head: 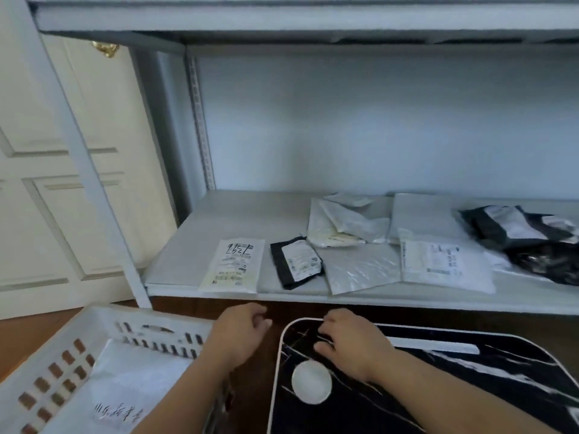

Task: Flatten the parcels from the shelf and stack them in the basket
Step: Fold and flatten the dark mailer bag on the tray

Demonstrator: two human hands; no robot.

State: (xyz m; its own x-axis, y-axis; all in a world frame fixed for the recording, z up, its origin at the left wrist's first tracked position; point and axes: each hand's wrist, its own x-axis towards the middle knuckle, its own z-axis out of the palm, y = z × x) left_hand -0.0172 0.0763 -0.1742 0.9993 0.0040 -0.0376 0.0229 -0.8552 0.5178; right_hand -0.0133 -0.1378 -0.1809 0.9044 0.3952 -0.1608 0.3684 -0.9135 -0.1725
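Left of the left hand's fingers (261,321), a white slotted basket (94,336) sits on the floor with a white parcel (131,386) lying flat inside it. Both hands hover below the shelf's (188,245) front edge. The left hand (239,335) has loosely curled fingers and holds nothing. Just to its right, the right hand (351,343) rests with relaxed, slightly bent fingers on a black marbled surface (438,386), also holding nothing. Beyond the fingers, on the shelf, lie a flat white labelled parcel (233,266), a small black parcel (296,261), crumpled pale parcels (344,227), a flat white mailer (445,264) and, farthest right, dark bags (526,239).
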